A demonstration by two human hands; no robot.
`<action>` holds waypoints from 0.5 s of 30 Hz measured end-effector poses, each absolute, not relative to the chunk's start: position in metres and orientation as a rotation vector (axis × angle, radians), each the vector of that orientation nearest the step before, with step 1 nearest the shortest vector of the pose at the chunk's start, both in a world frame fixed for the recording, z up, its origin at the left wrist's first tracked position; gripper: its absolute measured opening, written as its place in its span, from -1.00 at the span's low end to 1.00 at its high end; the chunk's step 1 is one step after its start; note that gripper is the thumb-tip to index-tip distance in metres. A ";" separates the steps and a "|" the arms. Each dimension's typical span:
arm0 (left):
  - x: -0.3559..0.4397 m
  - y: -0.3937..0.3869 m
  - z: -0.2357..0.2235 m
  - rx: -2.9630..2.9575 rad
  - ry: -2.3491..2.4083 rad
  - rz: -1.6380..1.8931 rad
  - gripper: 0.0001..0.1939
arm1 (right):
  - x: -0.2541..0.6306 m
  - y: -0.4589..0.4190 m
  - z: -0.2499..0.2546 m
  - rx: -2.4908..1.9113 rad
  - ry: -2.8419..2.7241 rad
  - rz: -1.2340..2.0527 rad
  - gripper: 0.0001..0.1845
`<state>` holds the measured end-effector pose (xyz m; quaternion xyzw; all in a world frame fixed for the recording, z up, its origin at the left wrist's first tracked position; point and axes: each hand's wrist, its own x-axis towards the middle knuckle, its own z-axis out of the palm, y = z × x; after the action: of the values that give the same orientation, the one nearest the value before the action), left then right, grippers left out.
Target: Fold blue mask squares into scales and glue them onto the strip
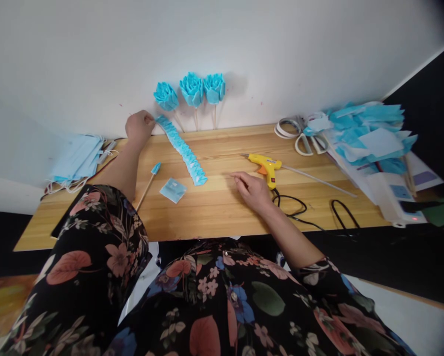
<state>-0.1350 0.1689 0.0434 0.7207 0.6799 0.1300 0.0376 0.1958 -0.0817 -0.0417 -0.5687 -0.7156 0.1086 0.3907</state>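
My left hand point(138, 127) reaches to the back of the table with finger and thumb pinched together. Their tips are at the far end of a long row of overlapping folded light-blue fabric petals point(181, 148), seemingly on the end petal. My right hand point(252, 190) hovers over or rests on the table, index finger stretched out and holding nothing visible, left of a yellow glue gun point(264, 163). Between my arms lie a wooden stick with a blue tip point(150, 180) and a small square blue piece point(173, 190).
Three blue fabric flowers on sticks point(191, 90) lean against the wall. Face masks point(79, 157) lie at left. Toward the right are a tape roll point(288, 127), scissors point(309, 144), a blue fabric pile point(370, 131), a white power strip point(396, 195) and a black cord point(299, 213).
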 end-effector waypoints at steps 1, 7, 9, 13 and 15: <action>-0.133 0.168 0.044 2.191 2.146 0.476 -0.54 | 0.196 -0.082 -0.042 -1.450 -1.819 0.279 -0.69; -0.120 0.167 0.060 2.209 2.231 0.643 -0.65 | 0.197 -0.081 -0.043 -1.479 -1.836 0.276 -0.68; -0.118 0.170 0.067 2.221 2.214 0.707 -0.67 | 0.198 -0.081 -0.043 -1.484 -1.844 0.275 -0.68; -0.117 0.180 0.077 2.208 2.169 0.823 -0.71 | 0.198 -0.082 -0.043 -1.504 -1.847 0.305 -0.67; -0.117 0.185 0.080 2.210 2.156 0.866 -0.72 | 0.198 -0.082 -0.042 -1.521 -1.851 0.335 -0.66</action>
<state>-0.1173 0.1849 0.0796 0.6888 0.6720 0.2699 -0.0324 0.1976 -0.0825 -0.0418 -0.5882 -0.7158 0.1296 0.3534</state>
